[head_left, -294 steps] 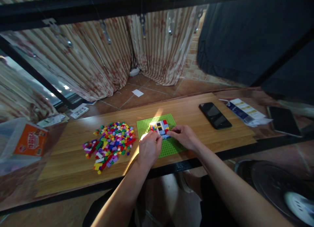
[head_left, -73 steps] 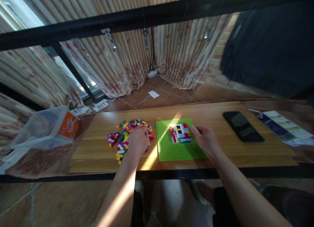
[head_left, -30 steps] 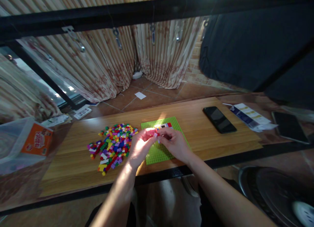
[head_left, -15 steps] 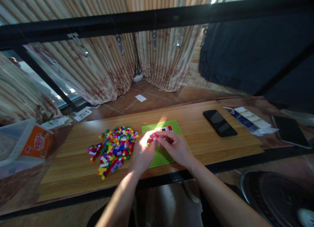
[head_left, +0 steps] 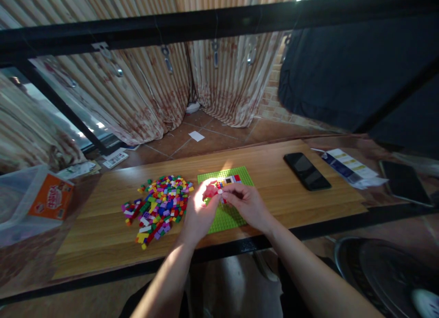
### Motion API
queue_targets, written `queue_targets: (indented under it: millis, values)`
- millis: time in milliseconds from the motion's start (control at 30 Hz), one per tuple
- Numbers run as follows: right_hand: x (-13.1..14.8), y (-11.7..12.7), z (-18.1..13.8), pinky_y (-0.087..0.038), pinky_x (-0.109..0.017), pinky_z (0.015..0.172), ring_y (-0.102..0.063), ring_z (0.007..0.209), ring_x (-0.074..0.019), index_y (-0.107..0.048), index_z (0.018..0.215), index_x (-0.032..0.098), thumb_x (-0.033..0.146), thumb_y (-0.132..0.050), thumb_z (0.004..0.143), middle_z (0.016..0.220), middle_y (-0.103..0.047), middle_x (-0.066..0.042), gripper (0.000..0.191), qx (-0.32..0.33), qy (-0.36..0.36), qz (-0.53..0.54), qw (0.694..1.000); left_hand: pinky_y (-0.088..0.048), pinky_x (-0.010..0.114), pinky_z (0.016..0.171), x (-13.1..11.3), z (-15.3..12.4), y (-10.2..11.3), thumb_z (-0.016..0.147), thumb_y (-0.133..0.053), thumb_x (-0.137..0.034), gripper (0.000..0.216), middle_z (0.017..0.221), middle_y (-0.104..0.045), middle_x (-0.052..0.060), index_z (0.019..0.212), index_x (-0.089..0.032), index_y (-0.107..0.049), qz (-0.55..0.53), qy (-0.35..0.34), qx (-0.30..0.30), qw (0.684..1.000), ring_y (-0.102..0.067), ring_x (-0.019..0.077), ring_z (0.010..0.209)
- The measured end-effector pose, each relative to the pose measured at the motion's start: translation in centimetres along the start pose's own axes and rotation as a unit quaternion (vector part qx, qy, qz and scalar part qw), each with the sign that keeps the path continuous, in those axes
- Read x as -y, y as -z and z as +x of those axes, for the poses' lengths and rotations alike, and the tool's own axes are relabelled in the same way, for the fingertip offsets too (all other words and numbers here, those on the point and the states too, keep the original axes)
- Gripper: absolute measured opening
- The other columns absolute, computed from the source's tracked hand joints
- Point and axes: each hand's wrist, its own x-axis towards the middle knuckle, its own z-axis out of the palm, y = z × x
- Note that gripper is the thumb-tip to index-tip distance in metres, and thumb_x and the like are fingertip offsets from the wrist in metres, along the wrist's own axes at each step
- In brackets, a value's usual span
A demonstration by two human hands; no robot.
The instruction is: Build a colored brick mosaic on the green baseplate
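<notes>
A green baseplate (head_left: 245,177) lies on the wooden table (head_left: 274,190), with a small patch of coloured bricks (head_left: 230,180) built on its far part. My left hand (head_left: 200,212) and my right hand (head_left: 247,206) meet above the plate's middle. Both are closed in a pinch around a small red and white brick (head_left: 220,193) held between their fingertips. To the left lies a loose pile of small coloured bricks (head_left: 158,206), about a hand's width from my left hand.
A black phone (head_left: 307,171) lies right of the plate. Further right are a printed leaflet (head_left: 348,164) and a dark tablet (head_left: 404,182). A clear plastic bag with an orange label (head_left: 48,200) sits far left. A fan (head_left: 387,272) stands under the table's right end.
My left hand left the brick pile and came over the plate, where it met my right hand. Over the last second both hands stay pinched together with only slight shifts.
</notes>
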Motion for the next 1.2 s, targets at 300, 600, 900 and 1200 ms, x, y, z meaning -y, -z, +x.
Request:
queue_targets:
  millis: [300, 600, 900, 1200]
  values:
    - [1.0, 0.4, 0.1, -0.041, -0.023, 0.05, -0.048, 0.052, -0.0085, -0.066, 0.071, 0.018, 0.047, -0.069, 0.078, 0.059, -0.057, 0.003, 0.03, 0.039, -0.057, 0.126, 0.99, -0.051, 0.027, 0.082, -0.3, 0.2, -0.2, 0.077, -0.067, -0.024, 0.029, 0.093, -0.069, 0.003, 0.106, -0.019, -0.066, -0.072, 0.018, 0.016, 0.997, -0.064, 0.0161, 0.088]
    - [-0.7, 6.3, 0.7, -0.041, -0.024, 0.049, -0.05, 0.05, -0.0103, -0.07, 0.069, 0.017, 0.04, -0.073, 0.068, 0.055, -0.059, 0.001, 0.023, -0.107, -0.074, -0.003, 0.992, -0.05, 0.027, 0.077, 0.0, 0.5, 0.4, 0.077, -0.066, -0.029, 0.019, 0.089, -0.071, 0.004, 0.092, -0.017, -0.068, -0.032, 0.044, -0.019, 0.998, -0.065, 0.0167, 0.083]
    - [-2.6, 6.9, 0.4, -0.038, -0.023, 0.046, -0.052, 0.048, -0.011, -0.075, 0.072, 0.017, 0.034, -0.065, 0.073, 0.054, -0.063, 0.001, 0.019, -0.017, -0.102, -0.15, 0.983, -0.045, 0.026, 0.066, 1.9, 1.1, 0.0, 0.073, -0.063, -0.025, 0.017, 0.08, -0.07, 0.002, 0.087, -0.018, -0.07, 0.055, 0.078, 0.032, 0.995, -0.062, 0.0174, 0.073]
    - [-2.6, 7.0, 0.3, -0.039, -0.023, 0.048, -0.052, 0.049, -0.0115, -0.076, 0.073, 0.017, 0.032, -0.063, 0.074, 0.053, -0.061, 0.002, 0.02, 0.011, -0.116, -0.144, 0.983, -0.044, 0.027, 0.065, 2.3, 1.0, 0.0, 0.075, -0.06, -0.024, 0.014, 0.075, -0.067, 0.001, 0.084, -0.019, -0.069, 0.114, 0.056, 0.05, 0.991, -0.06, 0.0174, 0.07]
